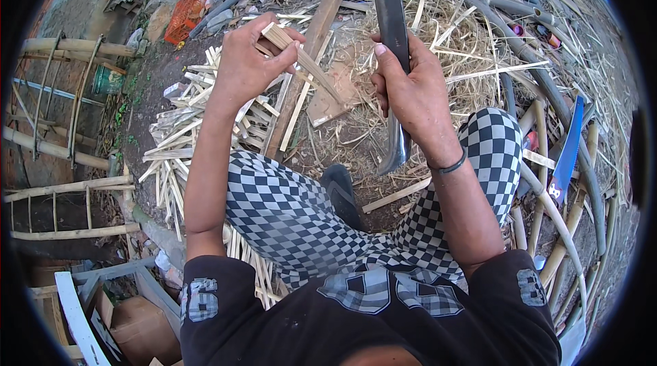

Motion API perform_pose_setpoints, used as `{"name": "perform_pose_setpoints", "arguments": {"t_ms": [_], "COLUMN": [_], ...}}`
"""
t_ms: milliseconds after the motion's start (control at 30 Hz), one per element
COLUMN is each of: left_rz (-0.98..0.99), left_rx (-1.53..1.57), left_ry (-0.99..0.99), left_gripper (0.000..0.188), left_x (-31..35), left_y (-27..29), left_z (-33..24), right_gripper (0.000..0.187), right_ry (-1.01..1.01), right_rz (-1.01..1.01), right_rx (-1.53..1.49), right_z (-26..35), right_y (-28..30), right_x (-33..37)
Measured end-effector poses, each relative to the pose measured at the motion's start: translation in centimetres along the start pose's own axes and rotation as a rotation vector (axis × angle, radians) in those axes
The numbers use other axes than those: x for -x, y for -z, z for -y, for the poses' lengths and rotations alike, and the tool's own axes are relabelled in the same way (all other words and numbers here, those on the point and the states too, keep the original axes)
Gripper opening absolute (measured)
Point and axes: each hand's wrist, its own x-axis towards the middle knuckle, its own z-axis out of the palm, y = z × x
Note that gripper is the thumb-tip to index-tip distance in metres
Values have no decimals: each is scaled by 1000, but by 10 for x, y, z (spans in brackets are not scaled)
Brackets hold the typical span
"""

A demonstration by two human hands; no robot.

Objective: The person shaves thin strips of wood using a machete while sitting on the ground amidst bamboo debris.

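My left hand (250, 65) is closed around a pale split wooden strip (311, 68), pinched between thumb and fingers. The strip slants down to the right, its lower end over a flat wooden board (328, 109) on the ground. My right hand (414, 85) grips a large dark machete (390, 6), held nearly upright just right of the strip. Its broad upper part reaches the top of the view, and a shiny curved end shows below my hand. Left of my legs lies a heap of cut pale sticks (185, 136).
A long plank (321, 23) runs beside the board. Shavings (458, 37) pile up at the far right. Bamboo poles (540, 85) and a blue-bladed handsaw (568, 143) lie to the right. An orange crate (186, 15) stands far left, near bamboo frames (75, 157).
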Motion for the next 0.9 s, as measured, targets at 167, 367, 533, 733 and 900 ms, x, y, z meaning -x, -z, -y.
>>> {"name": "perform_pose_setpoints", "arguments": {"t_ms": [167,367,533,733,900], "left_rz": [-6,81,18,-47,-190], "left_rx": [84,46,-141,-71,-141], "left_ry": [-44,-59,-102,-137,-94], "left_gripper": [17,14,17,19,16], "left_x": [-2,0,5,5,7], "left_y": [-2,0,4,4,5], "left_z": [3,2,-1,2,-7], "right_gripper": [26,26,27,30,23], "right_ry": [68,83,127,124,169], "right_rz": [-4,26,136,180,134], "right_rx": [144,278,360,356,346], "right_z": [-5,-27,-24,-15,-13], "right_y": [-2,-19,-37,-48,-53], "right_x": [-1,2,12,18,17]}}
